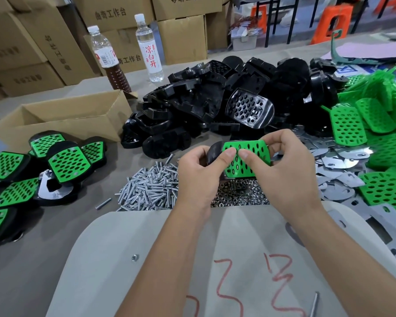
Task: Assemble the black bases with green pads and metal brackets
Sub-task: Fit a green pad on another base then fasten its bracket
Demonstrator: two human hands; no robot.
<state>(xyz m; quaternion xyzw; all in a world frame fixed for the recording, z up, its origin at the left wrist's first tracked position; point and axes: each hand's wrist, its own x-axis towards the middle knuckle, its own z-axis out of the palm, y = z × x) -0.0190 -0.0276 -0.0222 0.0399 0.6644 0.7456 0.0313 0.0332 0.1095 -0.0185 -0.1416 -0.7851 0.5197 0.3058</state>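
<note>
Pad-seating step: my left hand (198, 171) and right hand (281, 165), grips pinched, press green pad (249, 152) onto base (213, 152) above counter (44, 225). Next, I judge: bracket, bolts.

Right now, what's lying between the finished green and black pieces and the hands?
In the head view, a heap of silver screws lies between the finished green-and-black pieces and the left hand.

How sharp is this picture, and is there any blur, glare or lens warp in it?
Head view: the hands pressing the green pad are sharp; the orange stools at top right are smeared with blur; glare sits on the perforated black base atop the pile; wide-angle warp tilts the cardboard boxes and bottles; lighting is soft, shadows faint.
</note>
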